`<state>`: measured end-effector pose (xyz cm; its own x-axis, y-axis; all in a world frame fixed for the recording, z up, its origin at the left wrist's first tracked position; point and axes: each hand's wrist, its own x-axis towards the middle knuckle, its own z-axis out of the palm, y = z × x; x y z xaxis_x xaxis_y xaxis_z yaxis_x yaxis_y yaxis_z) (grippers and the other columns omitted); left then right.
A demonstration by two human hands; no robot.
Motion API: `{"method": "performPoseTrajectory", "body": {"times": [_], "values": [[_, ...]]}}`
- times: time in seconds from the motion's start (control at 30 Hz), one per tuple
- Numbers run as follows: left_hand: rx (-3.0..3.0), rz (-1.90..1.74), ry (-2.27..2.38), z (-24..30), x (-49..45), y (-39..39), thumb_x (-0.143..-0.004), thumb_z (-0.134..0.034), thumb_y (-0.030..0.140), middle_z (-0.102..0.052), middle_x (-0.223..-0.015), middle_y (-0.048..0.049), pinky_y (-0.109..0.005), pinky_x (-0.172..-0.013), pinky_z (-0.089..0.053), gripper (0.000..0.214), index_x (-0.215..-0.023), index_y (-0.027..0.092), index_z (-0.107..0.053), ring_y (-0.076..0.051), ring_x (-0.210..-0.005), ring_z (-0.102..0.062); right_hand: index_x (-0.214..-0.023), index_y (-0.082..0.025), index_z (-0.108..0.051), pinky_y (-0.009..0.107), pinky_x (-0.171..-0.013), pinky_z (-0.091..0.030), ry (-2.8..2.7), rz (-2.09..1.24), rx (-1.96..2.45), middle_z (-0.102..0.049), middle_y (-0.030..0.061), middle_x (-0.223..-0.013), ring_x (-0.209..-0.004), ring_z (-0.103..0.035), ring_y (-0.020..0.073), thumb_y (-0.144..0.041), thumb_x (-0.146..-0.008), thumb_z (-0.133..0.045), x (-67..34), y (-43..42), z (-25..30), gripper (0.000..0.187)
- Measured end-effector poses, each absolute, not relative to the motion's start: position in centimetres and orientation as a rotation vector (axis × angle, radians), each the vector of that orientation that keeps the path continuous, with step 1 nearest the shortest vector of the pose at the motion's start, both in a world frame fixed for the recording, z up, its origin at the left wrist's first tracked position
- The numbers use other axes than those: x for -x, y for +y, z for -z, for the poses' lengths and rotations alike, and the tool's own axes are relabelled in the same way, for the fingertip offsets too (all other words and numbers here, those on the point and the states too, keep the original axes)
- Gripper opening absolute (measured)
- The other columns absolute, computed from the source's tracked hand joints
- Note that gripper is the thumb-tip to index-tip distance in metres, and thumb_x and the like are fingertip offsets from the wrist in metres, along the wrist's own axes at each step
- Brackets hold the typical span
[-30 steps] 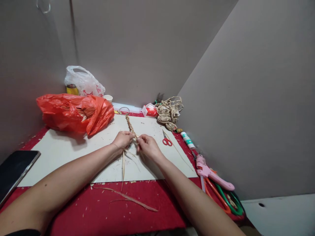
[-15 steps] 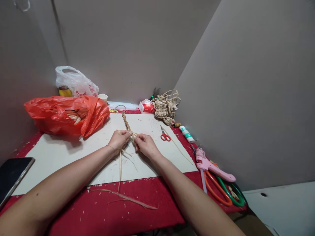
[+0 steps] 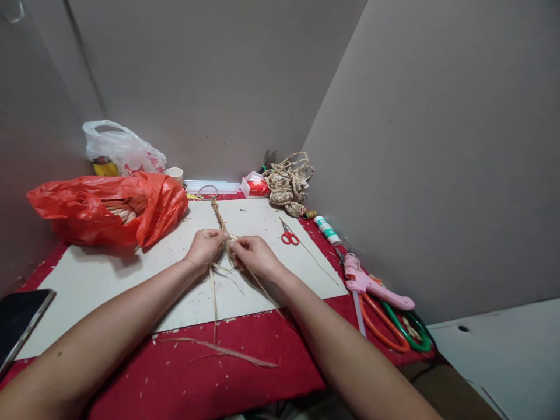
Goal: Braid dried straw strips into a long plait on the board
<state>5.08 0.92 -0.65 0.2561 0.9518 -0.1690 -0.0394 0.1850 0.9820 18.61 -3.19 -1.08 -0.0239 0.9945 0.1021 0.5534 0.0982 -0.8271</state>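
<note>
A thin plaited straw braid runs away from me across the white board. My left hand and my right hand meet at its near end, each with fingers pinched on loose straw strands that trail toward me. The two hands almost touch. A long flat straw strip lies on the red cloth in front of my forearms.
A red plastic bag holding straw lies at the left, with a white bag behind it. Small red scissors, a glue tube, a pink glue gun and large scissors line the right. Straw coils sit at the back; a phone lies near left.
Both hands stay pinched on the strands and have shifted slightly toward each other. The camera has turned a little to the right, so everything sits further left in the picture.
</note>
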Motion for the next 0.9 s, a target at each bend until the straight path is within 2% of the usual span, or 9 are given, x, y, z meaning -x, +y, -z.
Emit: {"method": "performPoseTrajectory", "body": {"times": [0.07, 0.17, 0.3, 0.4, 0.53, 0.6, 0.7, 0.77, 0.9], "values": [[-1.117, -0.899, 1.053, 0.6, -5.1, 0.9, -0.071, -0.063, 0.028, -0.035, -0.037, 0.0082, -0.020, -0.035, -0.015, 0.021, -0.059, 0.014, -0.053, -0.003, -0.030, -0.025, -0.062, -0.016, -0.059, 0.022, -0.049, -0.037, -1.642, -0.618, 1.589, -0.060, 0.0020, -0.054, -0.047, -0.051, 0.0112, -0.041, -0.083, -0.045, -19.4, -3.5, -0.1, 0.035], [-1.081, -0.868, 1.037, 0.5, -5.0, 0.9, -0.071, -0.063, 0.026, -0.034, -0.036, 0.0088, -0.020, -0.035, -0.013, 0.019, -0.060, 0.014, -0.052, -0.003, -0.029, -0.023, -0.077, -0.016, -0.065, 0.024, -0.060, -0.042, -1.597, -0.330, 1.609, -0.067, 0.0045, -0.070, -0.061, -0.057, 0.0140, -0.039, -0.083, -0.048, -20.4, -3.4, -1.5, 0.029], [-1.073, -0.852, 0.983, 0.4, -4.9, 1.1, -0.072, -0.062, 0.025, -0.033, -0.036, 0.0088, -0.020, -0.035, -0.012, 0.019, -0.060, 0.014, -0.053, -0.002, -0.029, -0.021, -0.098, -0.014, -0.067, 0.026, -0.068, -0.043, -1.778, -0.435, 1.605, -0.069, 0.0072, -0.083, -0.073, -0.060, 0.0161, -0.031, -0.079, -0.056, -20.2, -2.4, -1.2, 0.028], [-1.082, -0.847, 0.975, 0.5, -4.9, 1.1, -0.073, -0.061, 0.025, -0.033, -0.036, 0.0088, -0.020, -0.035, -0.012, 0.018, -0.062, 0.013, -0.054, -0.002, -0.029, -0.021, -0.089, -0.013, -0.068, 0.024, -0.064, -0.041, -1.870, -0.551, 1.595, -0.068, 0.0059, -0.074, -0.067, -0.058, 0.0151, -0.029, -0.083, -0.051, -19.6, -1.7, -0.3, 0.024], [-1.113, -0.855, 1.014, 0.6, -5.1, 0.9, -0.073, -0.062, 0.027, -0.035, -0.037, 0.0084, -0.020, -0.036, -0.013, 0.019, -0.060, 0.014, -0.054, -0.003, -0.029, -0.023, -0.067, -0.014, -0.064, 0.023, -0.061, -0.037, -1.934, -0.461, 1.617, -0.065, 0.0044, -0.067, -0.064, -0.054, 0.0132, -0.023, -0.083, -0.047, -19.2, -1.8, -0.3, 0.025], [-1.152, -0.878, 1.037, 0.7, -5.1, 0.8, -0.072, -0.062, 0.026, -0.039, -0.038, 0.0071, -0.020, -0.037, -0.016, 0.022, -0.057, 0.014, -0.053, -0.003, -0.030, -0.025, -0.062, -0.015, -0.059, 0.021, -0.055, -0.036, -1.884, -0.566, 1.638, -0.059, 0.0012, -0.057, -0.055, -0.049, 0.0107, -0.020, -0.082, -0.048, -19.0, -2.1, -0.8, 0.023], [-1.205, -0.907, 1.050, 0.6, -5.2, 0.7, -0.073, -0.060, 0.024, -0.049, -0.043, 0.0033, -0.020, -0.039, -0.020, 0.023, -0.054, 0.013, -0.055, -0.002, -0.032, -0.029, -0.066, -0.015, -0.057, 0.019, -0.040, -0.030, -1.595, -1.051, 1.592, -0.048, -0.0045, -0.045, -0.037, -0.039, 0.0072, -0.021, -0.084, -0.043, -18.6, -2.5, -1.6, 0.023], [-1.207, -0.922, 1.045, 0.7, -5.2, 0.7, -0.074, -0.059, 0.022, -0.054, -0.047, 0.0009, -0.020, -0.040, -0.023, 0.022, -0.054, 0.012, -0.057, -0.003, -0.034, -0.032, -0.069, -0.014, -0.057, 0.018, -0.034, -0.027, -1.372, -1.310, 1.534, -0.049, -0.0048, -0.046, -0.032, -0.038, 0.0062, -0.021, -0.085, -0.041, -18.3, -2.8, -1.8, 0.023], [-1.192, -0.915, 1.034, 0.8, -5.2, 0.7, -0.075, -0.058, 0.021, -0.054, -0.046, 0.0011, -0.020, -0.040, -0.022, 0.021, -0.055, 0.012, -0.057, -0.003, -0.034, -0.033, -0.065, -0.014, -0.053, 0.017, -0.032, -0.030, -1.287, -1.341, 1.501, -0.054, -0.0019, -0.046, -0.031, -0.044, 0.0066, -0.025, -0.085, -0.044, -17.2, -3.0, -1.3, 0.025]]}}
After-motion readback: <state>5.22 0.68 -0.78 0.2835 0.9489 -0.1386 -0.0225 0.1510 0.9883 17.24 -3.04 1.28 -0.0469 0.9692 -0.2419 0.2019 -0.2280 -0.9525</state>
